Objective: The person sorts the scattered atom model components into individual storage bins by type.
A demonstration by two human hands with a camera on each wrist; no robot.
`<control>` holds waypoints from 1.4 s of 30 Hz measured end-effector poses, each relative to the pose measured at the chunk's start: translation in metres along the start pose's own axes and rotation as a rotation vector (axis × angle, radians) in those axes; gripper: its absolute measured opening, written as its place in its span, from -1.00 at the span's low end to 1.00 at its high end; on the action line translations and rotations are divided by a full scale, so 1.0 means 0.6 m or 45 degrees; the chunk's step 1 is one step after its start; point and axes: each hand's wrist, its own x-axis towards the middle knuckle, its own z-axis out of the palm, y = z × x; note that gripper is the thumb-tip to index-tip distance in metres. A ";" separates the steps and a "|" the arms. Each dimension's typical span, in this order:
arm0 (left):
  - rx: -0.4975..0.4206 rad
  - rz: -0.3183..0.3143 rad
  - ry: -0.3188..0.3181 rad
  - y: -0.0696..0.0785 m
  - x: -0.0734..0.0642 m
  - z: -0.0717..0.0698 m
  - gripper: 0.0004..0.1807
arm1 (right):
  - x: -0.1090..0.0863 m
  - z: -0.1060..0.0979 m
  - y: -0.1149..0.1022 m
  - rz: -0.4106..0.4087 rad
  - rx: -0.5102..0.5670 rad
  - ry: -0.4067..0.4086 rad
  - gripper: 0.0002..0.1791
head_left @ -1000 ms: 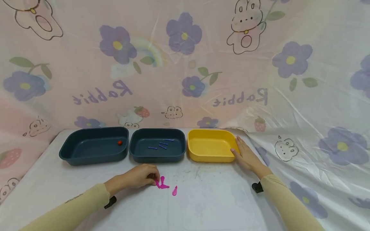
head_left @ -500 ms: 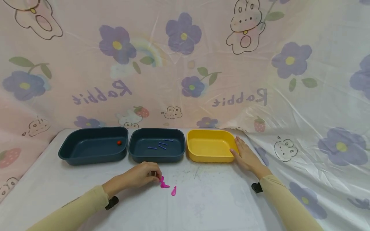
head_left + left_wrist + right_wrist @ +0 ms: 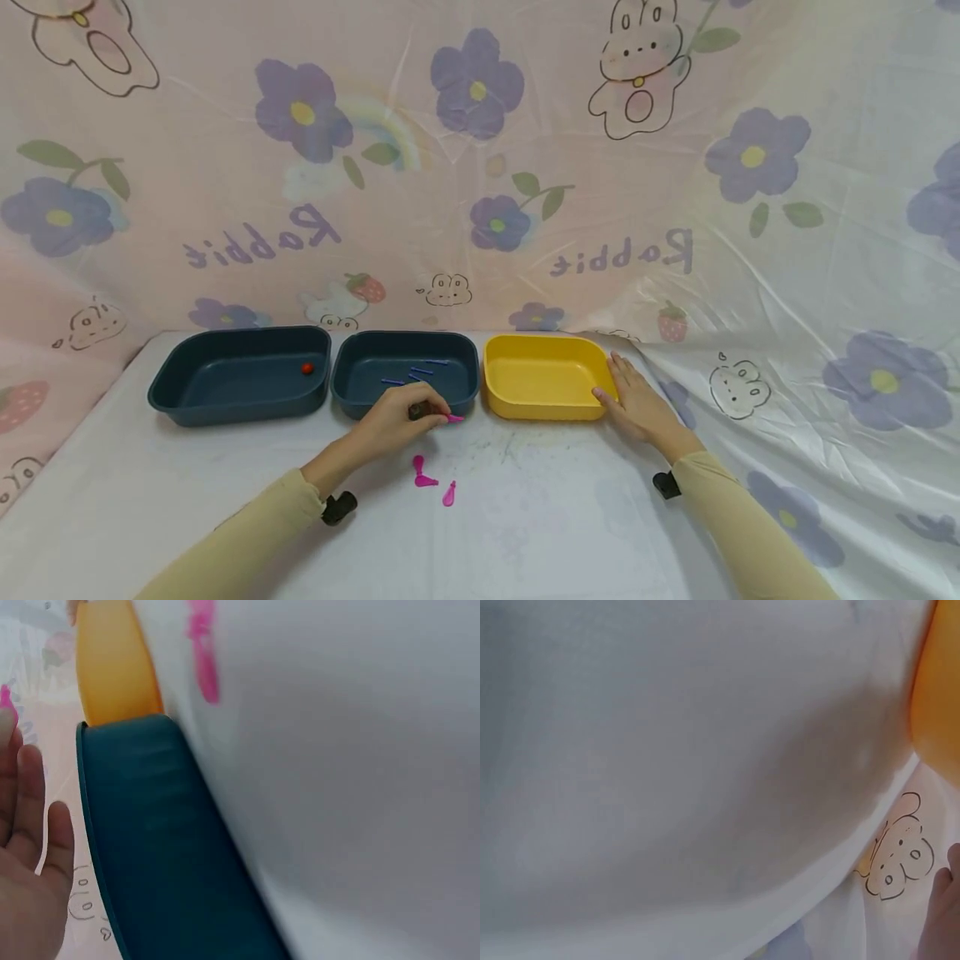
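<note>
My left hand (image 3: 396, 423) pinches a small pink teardrop-shaped piece (image 3: 454, 418) between thumb and fingers. It is raised near the front rim of the middle dark blue tray (image 3: 352, 407) and overlaps that rim in the head view. The same pink piece (image 3: 7, 697) shows at the fingertips in the left wrist view. On the white cloth below lie three similar pink pieces (image 3: 426, 481), two of them close together. My right hand (image 3: 637, 404) rests with extended fingers against the right side of the yellow tray (image 3: 547, 412), thumb at its front corner.
Several thin purple sticks (image 3: 422, 371) lie in the middle tray. A larger dark blue tray (image 3: 240, 410) at the left holds a small red ball (image 3: 307, 367). The trays stand in a row before a patterned cloth backdrop (image 3: 420, 242).
My left hand has picked up one pink piece from the group on the cloth and moved up and right with it towards the trays. My right hand has stayed at the yellow tray.
</note>
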 end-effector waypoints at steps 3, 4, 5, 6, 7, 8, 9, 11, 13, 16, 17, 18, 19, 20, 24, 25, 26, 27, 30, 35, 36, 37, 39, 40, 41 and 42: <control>-0.037 -0.022 0.088 0.006 0.022 0.016 -0.86 | 0.000 0.000 0.000 0.003 0.003 -0.003 -0.08; -0.052 -0.037 0.111 0.007 0.029 0.022 -0.87 | 0.001 0.000 0.001 0.005 0.005 -0.004 -0.08; -0.068 -0.048 0.132 0.008 0.038 0.027 -0.88 | 0.001 0.000 0.001 0.006 0.006 -0.005 -0.08; -0.090 -0.055 0.150 0.009 0.046 0.033 -0.89 | 0.001 0.001 0.001 0.006 0.008 -0.007 -0.08; -0.110 -0.064 0.164 0.010 0.054 0.038 -0.89 | 0.002 0.001 0.001 0.007 0.010 -0.010 -0.07; -0.123 -0.071 0.177 0.010 0.062 0.044 -0.89 | 0.002 0.002 0.001 0.010 0.010 -0.013 -0.07; -0.141 -0.081 0.187 0.011 0.071 0.049 -0.90 | 0.002 0.002 0.002 0.013 0.011 -0.016 -0.07; -0.159 -0.088 0.205 0.013 0.087 0.059 -0.90 | 0.002 0.002 0.002 0.017 0.013 -0.021 -0.07; -0.177 -0.090 0.218 0.016 0.103 0.067 -0.90 | 0.002 0.002 0.002 0.019 0.009 -0.023 -0.07; -0.206 -0.100 0.227 0.020 0.125 0.077 -0.90 | 0.003 0.001 0.001 0.020 0.010 -0.023 -0.07; -0.208 -0.104 0.225 0.021 0.133 0.080 -0.90 | 0.004 0.000 0.001 0.020 0.011 -0.023 -0.07; -0.212 -0.113 0.221 0.022 0.140 0.084 -0.91 | 0.004 0.000 0.001 0.021 0.009 -0.023 -0.07; -0.208 -0.126 0.215 0.022 0.148 0.088 -0.91 | 0.004 0.000 0.001 0.022 0.011 -0.023 -0.07; -0.199 -0.141 0.208 0.023 0.155 0.093 -0.90 | 0.005 0.000 0.001 0.025 0.011 -0.025 -0.07; -0.147 -0.192 0.180 0.025 0.183 0.112 -0.90 | 0.004 0.000 0.000 0.026 0.007 -0.026 -0.07; -0.137 -0.202 0.172 0.025 0.189 0.117 -0.90 | 0.004 0.000 0.000 0.028 0.005 -0.028 -0.07; -0.128 -0.205 0.167 0.025 0.196 0.122 -0.90 | 0.004 0.000 0.000 0.028 0.004 -0.028 -0.07; -0.123 -0.207 0.162 0.025 0.202 0.126 -0.90 | 0.003 0.000 -0.001 0.028 0.001 -0.027 -0.07; -0.103 -0.224 0.157 0.023 0.217 0.137 -0.90 | 0.004 -0.001 -0.002 0.026 0.003 -0.027 -0.07; -0.049 -0.281 0.146 0.018 0.240 0.148 -0.89 | 0.005 -0.001 -0.003 0.019 -0.004 -0.026 -0.08; -0.034 -0.288 0.140 0.016 0.244 0.150 -0.89 | 0.005 -0.001 -0.003 0.020 -0.010 -0.025 -0.08; -0.019 -0.294 0.132 0.014 0.248 0.152 -0.88 | 0.005 0.000 -0.003 0.021 -0.015 -0.024 -0.08; 0.007 -0.302 0.120 0.010 0.254 0.155 -0.89 | 0.005 0.000 -0.002 0.022 -0.017 -0.022 -0.08; 0.020 -0.305 0.117 0.008 0.257 0.156 -0.89 | 0.005 0.000 -0.002 0.023 -0.016 -0.021 -0.08; 0.034 -0.308 0.112 0.006 0.259 0.158 -0.89 | 0.004 0.000 -0.001 0.024 -0.015 -0.020 -0.08; 0.044 -0.314 0.107 0.004 0.260 0.159 -0.89 | 0.003 0.001 -0.001 0.025 -0.012 -0.020 -0.08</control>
